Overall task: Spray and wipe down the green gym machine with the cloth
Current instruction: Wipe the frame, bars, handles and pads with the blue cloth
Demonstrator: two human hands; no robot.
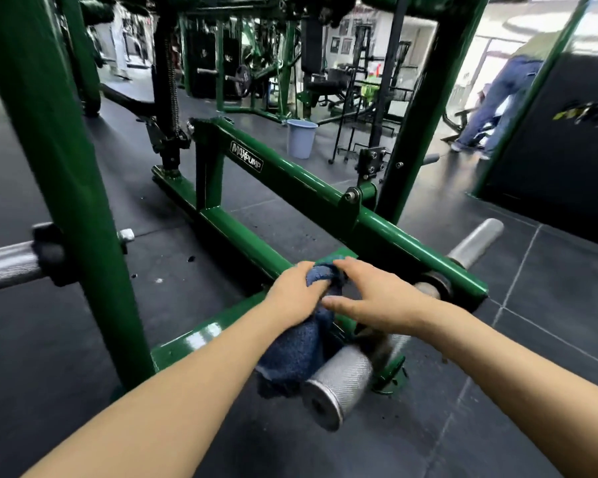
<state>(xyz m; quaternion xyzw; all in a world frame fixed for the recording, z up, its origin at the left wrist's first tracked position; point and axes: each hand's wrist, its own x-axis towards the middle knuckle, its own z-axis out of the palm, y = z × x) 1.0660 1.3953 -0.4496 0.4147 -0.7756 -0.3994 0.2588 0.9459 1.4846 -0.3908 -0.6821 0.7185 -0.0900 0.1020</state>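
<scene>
The green gym machine [290,177] fills the view, its low base bars crossing just in front of me. A dark blue cloth [292,353] lies bunched over the joint of the lower bars and hangs down beside a silver weight peg [339,384]. My left hand [296,294] grips the top of the cloth, fingers curled over it. My right hand [377,298] hovers with spread fingers at the cloth's right side, fingertips touching its upper fold. No spray bottle is in view.
A thick green upright [59,188] stands close on the left with a silver bar [7,267] through it. Another silver peg [477,239] juts out at right. A pale blue bucket [301,138] stands on the black rubber floor beyond. A person in jeans [497,94] bends at the far right.
</scene>
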